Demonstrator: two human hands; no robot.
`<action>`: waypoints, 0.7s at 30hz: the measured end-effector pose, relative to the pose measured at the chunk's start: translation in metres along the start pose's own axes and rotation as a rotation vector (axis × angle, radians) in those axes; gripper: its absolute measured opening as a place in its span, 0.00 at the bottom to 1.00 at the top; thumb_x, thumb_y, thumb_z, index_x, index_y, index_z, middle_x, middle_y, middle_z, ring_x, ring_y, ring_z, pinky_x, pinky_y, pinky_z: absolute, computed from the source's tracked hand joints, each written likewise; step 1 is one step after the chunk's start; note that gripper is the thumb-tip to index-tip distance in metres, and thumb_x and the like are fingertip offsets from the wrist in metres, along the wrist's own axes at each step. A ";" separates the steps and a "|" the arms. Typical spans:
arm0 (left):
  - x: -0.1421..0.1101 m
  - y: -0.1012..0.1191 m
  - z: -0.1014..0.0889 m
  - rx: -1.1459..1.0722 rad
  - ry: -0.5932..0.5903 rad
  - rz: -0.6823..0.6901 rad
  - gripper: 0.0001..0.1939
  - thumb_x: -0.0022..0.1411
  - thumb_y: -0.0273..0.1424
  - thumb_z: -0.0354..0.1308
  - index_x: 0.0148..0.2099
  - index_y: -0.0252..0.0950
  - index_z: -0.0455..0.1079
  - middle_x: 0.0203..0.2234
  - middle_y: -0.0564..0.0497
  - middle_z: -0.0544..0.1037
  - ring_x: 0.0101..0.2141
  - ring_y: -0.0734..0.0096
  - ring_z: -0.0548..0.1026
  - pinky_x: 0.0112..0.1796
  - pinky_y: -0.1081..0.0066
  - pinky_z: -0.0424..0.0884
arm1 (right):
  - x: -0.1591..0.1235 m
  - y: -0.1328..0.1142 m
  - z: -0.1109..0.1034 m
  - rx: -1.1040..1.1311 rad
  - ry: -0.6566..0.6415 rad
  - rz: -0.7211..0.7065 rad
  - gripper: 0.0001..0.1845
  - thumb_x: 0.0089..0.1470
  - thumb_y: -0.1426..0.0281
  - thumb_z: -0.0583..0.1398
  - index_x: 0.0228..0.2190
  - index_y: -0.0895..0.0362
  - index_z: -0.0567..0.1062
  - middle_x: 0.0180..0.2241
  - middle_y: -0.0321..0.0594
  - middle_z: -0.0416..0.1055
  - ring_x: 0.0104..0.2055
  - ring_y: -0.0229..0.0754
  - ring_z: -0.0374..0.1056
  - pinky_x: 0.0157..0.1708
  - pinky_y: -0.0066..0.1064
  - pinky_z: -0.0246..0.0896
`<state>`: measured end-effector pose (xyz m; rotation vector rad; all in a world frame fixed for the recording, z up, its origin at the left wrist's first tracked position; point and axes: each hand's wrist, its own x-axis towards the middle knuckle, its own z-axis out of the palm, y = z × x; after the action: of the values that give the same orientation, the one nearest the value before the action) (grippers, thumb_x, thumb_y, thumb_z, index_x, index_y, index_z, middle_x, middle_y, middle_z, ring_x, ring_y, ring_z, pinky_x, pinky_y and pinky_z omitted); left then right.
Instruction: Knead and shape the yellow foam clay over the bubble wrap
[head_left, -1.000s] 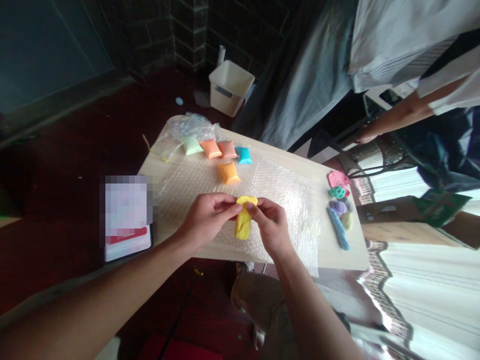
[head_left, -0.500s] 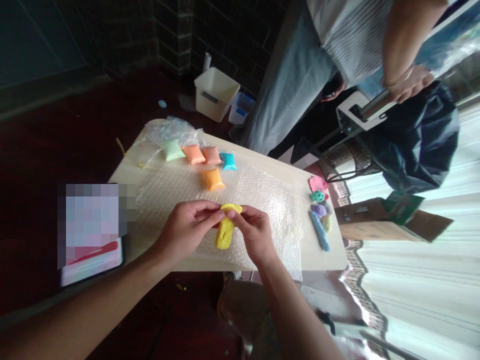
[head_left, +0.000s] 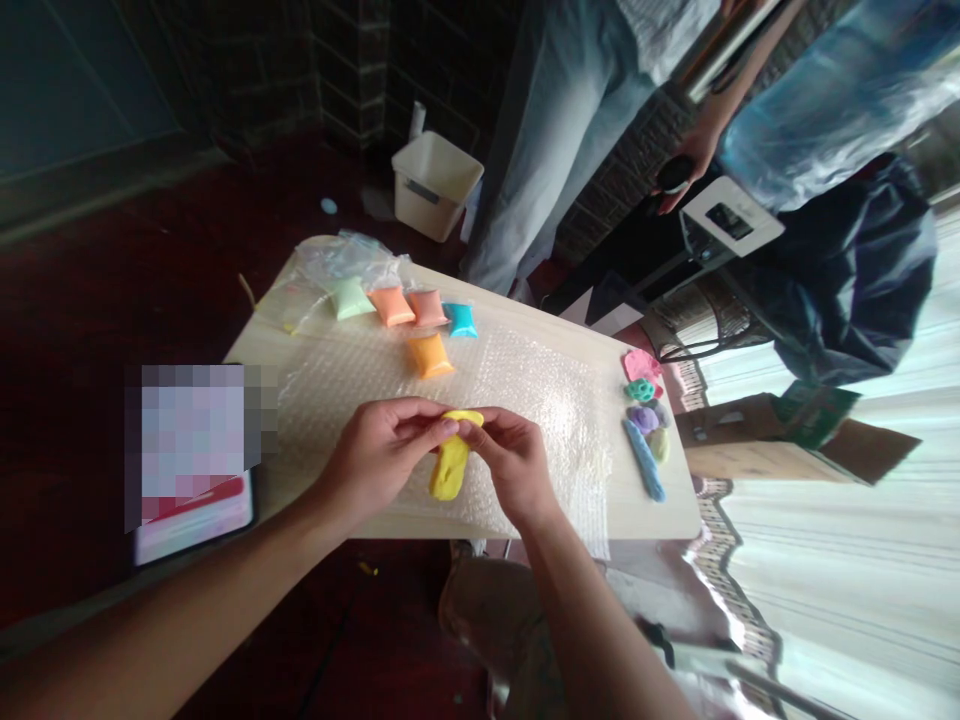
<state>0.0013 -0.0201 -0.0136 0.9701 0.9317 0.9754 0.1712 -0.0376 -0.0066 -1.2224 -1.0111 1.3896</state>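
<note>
A long flattened piece of yellow modelling clay hangs between both hands above the table. My left hand pinches its upper end from the left, thumb on top. From the other side my right hand pinches the same end, the two thumbs almost touching. The clay's lower part dangles free over a sheet of bubble wrap. Beyond the hands lies an orange clay packet, with a light green packet, two peach-orange packets and a blue packet in a row behind it.
Shaped clay pieces, including a blue roll and a pink piece, lie at the table's right end. A tablet-like screen is at the left edge. Behind the table stand a person and a cream bin; a cardboard box is at right.
Both hands keep their pinch on the yellow clay, nearly unmoved. The person behind the table has shifted left and lowered an arm. The view has moved slightly.
</note>
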 end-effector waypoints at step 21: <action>0.000 0.000 -0.001 -0.033 0.076 -0.026 0.15 0.56 0.42 0.74 0.38 0.35 0.82 0.34 0.48 0.87 0.35 0.61 0.84 0.36 0.70 0.79 | 0.001 0.002 -0.003 -0.011 0.006 0.000 0.12 0.51 0.60 0.75 0.36 0.52 0.88 0.32 0.39 0.83 0.31 0.40 0.73 0.35 0.34 0.70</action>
<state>0.0006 -0.0201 -0.0134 0.8964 0.9867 1.0083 0.1738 -0.0367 -0.0088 -1.2344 -1.0161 1.3814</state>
